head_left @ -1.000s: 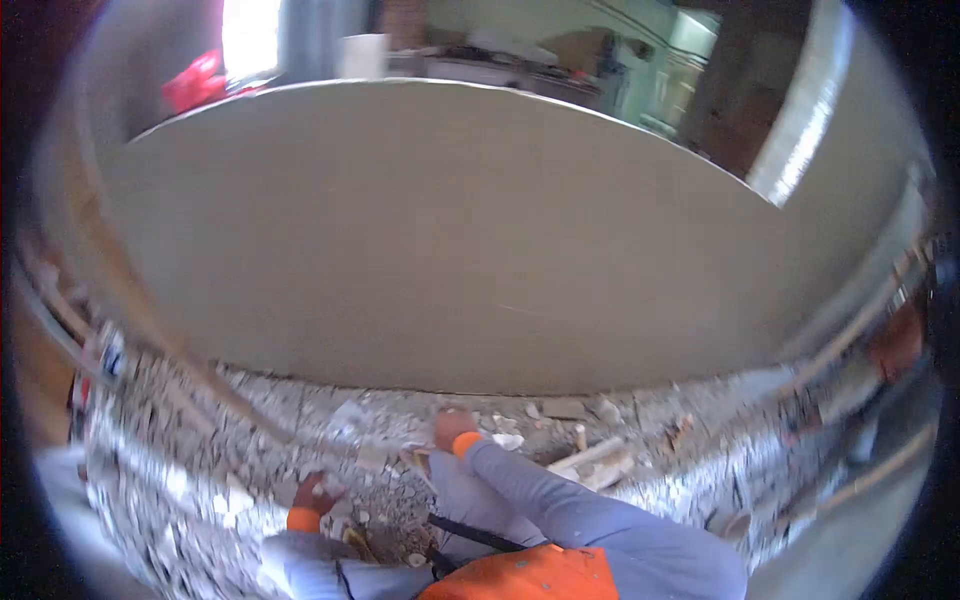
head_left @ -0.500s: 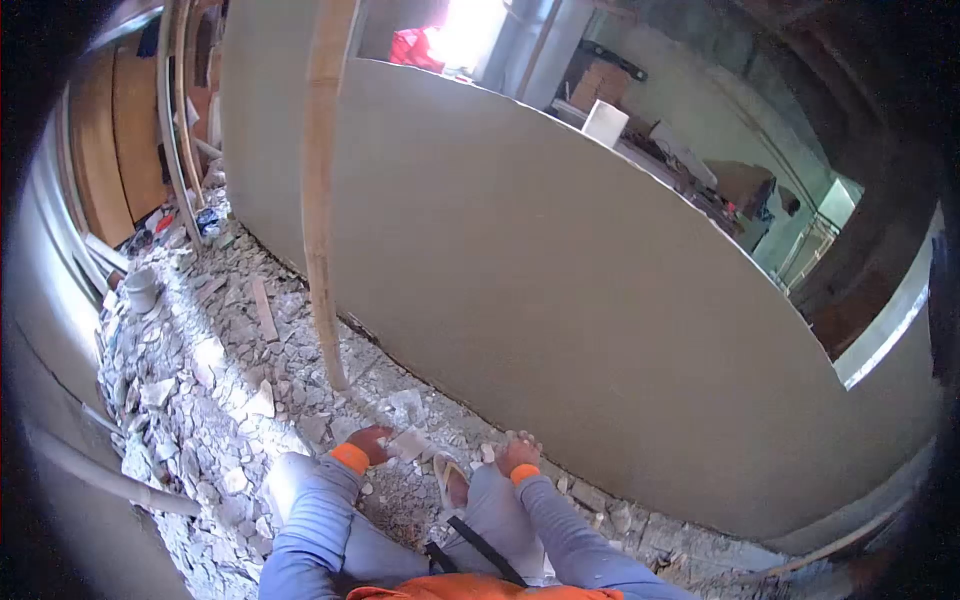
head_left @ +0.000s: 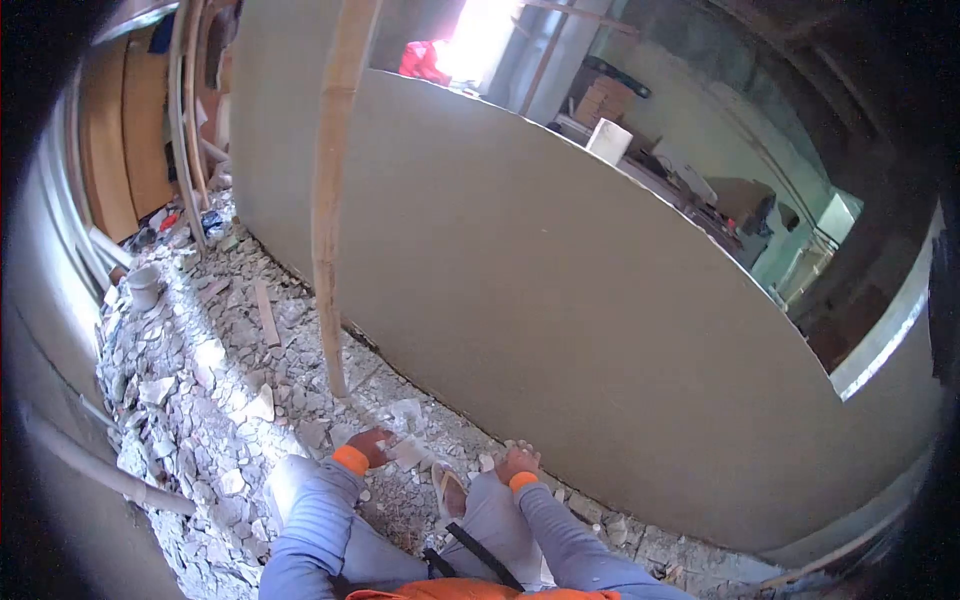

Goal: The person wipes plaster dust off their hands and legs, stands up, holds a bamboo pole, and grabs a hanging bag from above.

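Observation:
My left hand (head_left: 372, 446), in an orange cuff, is low over the rubble with its fingers bent round a small pale rubble piece. Just right of its fingertips lies a flat pale shard (head_left: 408, 453). Close to the foot of the grey plastered wall (head_left: 560, 260), my right hand (head_left: 517, 461) is open, palm down, its dusty fingers a little apart. A whitish chip (head_left: 487, 463) lies left of it. Between the hands shows a foot in a sandal (head_left: 452, 493).
A bamboo pole (head_left: 328, 220) stands upright in front of the wall. Broken rubble (head_left: 200, 400) covers the floor leftward, with a bucket (head_left: 144, 288) on it. Another pole (head_left: 110, 475) slants at lower left. A white block (head_left: 608, 141) sits on the wall's top edge.
The view has swung left since the first frame, bringing the bamboo pole and bucket into sight. My left hand has come nearer the wall. Since the second frame both hands have barely moved.

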`<state>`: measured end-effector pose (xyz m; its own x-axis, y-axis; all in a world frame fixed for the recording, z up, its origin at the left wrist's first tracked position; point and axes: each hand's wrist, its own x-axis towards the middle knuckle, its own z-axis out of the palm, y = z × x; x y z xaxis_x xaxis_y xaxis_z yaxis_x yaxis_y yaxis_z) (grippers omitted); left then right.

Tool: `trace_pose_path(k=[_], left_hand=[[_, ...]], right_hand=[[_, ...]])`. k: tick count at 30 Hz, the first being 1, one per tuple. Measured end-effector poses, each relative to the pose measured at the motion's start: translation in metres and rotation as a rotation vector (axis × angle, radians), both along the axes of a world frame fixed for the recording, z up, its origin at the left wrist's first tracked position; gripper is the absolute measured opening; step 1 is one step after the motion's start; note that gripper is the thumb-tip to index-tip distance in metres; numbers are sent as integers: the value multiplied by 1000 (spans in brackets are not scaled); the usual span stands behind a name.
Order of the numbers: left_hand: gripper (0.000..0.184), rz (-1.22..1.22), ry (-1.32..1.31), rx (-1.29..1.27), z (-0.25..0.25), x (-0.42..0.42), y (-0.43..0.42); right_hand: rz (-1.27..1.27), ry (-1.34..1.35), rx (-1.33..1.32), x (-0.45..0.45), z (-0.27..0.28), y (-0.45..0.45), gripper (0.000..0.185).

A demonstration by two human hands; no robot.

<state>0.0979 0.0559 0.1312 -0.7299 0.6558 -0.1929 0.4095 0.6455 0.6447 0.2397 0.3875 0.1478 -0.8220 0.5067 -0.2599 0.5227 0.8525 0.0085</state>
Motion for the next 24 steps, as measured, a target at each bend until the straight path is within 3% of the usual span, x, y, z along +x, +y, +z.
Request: trace_pose_path(k=[3,4,6,8,10,11,12,13,15,17,18,19,21,22,24], left_hand=[[56,26,-167,152,20,3,-4],[57,14,-112,169,7,2,-7],[57,-25,37,180,-26,-8,-7],[57,-110,218,165,-61,-20,-10],[58,-179,303,150,-104,-36,-15],[58,-8,-97,299,-148,-51,-22],[57,3,-171,292,-155,-61,-17],[57,17,-243,283,-145,-64,-8],[55,-276,285,33,-117,-55,-20],[53,-156,103,81,-55,-30,-9],[52,-93,10,106,-39,-21,-4],[50,-117,141,61,-33,-17,0],[50,-68,-11,10,-7,-6,10],[50,-43,-87,-18,3,-3,13],[48,-30,-92,-14,-26,-15,6]], right_hand=[[-5,36,24,2,-1,-1,57],[5,70,79,4,2,-4,51],[-129,-40,-167,2,18,-5,36],[-72,70,-126,2,3,1,26],[-31,42,-55,6,25,-6,23],[-54,92,-53,4,14,-3,24],[-61,141,-52,6,2,0,26],[-38,167,-54,13,11,2,27],[40,214,-63,20,30,-4,31],[31,180,-68,20,39,-5,36],[29,160,-68,21,40,-4,39],[10,170,-80,20,34,-2,40],[-28,188,-108,17,23,1,43],[-19,205,-119,17,18,4,44],[0,239,-142,18,9,7,47]])
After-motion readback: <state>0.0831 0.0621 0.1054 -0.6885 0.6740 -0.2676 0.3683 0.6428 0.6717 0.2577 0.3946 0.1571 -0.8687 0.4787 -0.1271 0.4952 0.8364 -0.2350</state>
